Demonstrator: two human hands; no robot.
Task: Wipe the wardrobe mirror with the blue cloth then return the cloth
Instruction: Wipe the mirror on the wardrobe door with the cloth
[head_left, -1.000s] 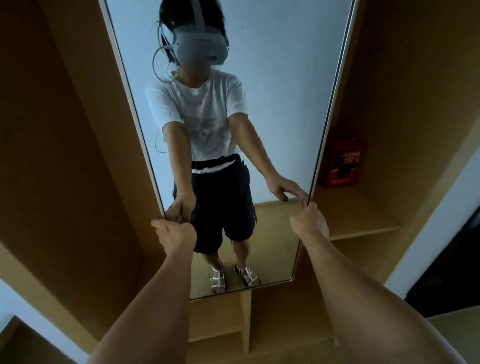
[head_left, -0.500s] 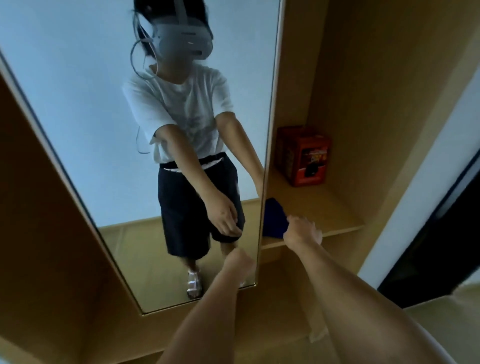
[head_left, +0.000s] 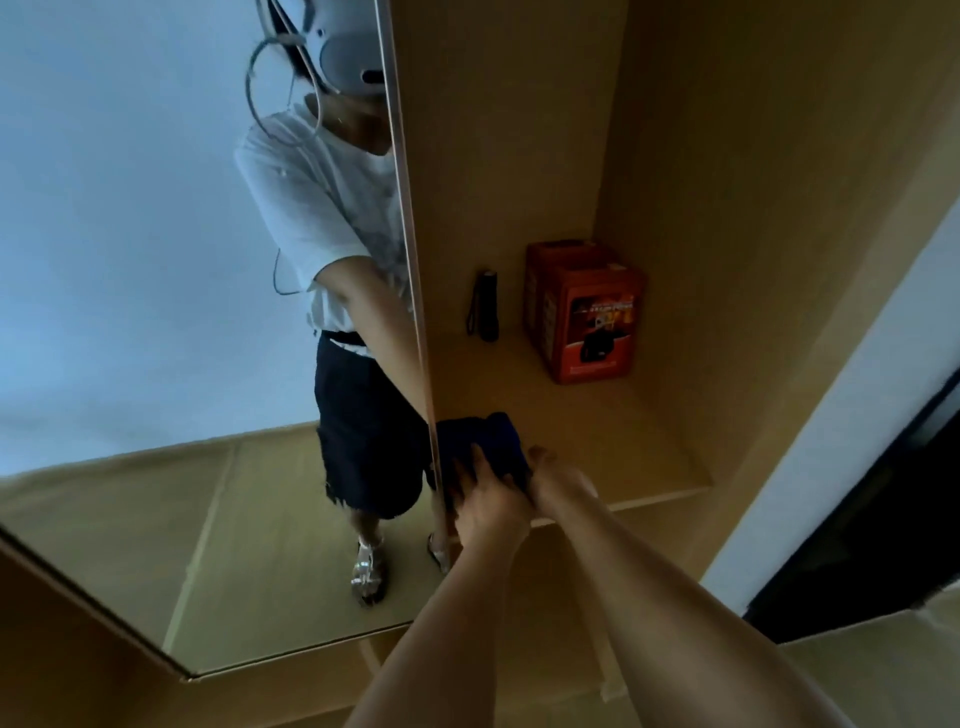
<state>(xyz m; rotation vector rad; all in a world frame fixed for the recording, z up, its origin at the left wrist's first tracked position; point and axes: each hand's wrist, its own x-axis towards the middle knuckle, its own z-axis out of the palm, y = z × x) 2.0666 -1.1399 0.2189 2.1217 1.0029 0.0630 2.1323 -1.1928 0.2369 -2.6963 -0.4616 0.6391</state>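
Hands on cloth | blue cloth (head_left: 491, 441) lies folded at the shelf (head_left: 613, 447) front edge, just beside the mirror (head_left: 156, 260) edge | left hand (head_left: 488, 504) rests on it, fingers spread flat | right hand (head_left: 558, 475) touches its right side, grip unclear | cloth ahead of both hands, left nearer.

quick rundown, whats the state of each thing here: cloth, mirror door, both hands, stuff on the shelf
blue cloth: lying on the shelf at its front edge
mirror door: swung open, shelf exposed
left hand: fingers spread on the cloth
right hand: at the cloth's right edge, grip unclear
flashlight: standing upright
red box: closed, upright
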